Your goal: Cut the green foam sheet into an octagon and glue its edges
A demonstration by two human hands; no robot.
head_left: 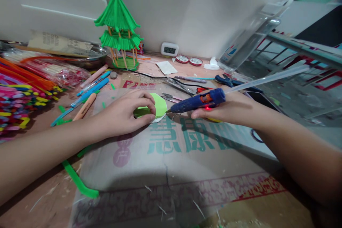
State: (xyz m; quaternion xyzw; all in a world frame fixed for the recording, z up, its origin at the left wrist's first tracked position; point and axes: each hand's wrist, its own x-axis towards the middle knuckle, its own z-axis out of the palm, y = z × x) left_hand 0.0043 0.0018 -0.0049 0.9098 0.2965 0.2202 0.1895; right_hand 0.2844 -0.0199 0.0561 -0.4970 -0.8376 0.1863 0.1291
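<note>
My left hand pinches a light green paper piece with a white underside, just above the printed sheet on the table. In my right hand is a blue hot glue gun, its red light glowing and a long clear glue stick sticking out of its back. The gun's nozzle meets the paper's right edge; whether it touches cannot be told. Part of the gun's handle is hidden by my right hand. Behind the paper lie tweezers and scissors.
A green pagoda model stands at the back. Bundled colourful pipe cleaners and several markers fill the left side. A small digital clock, blue pliers and a large clear plastic container are further back. A green strip lies in front.
</note>
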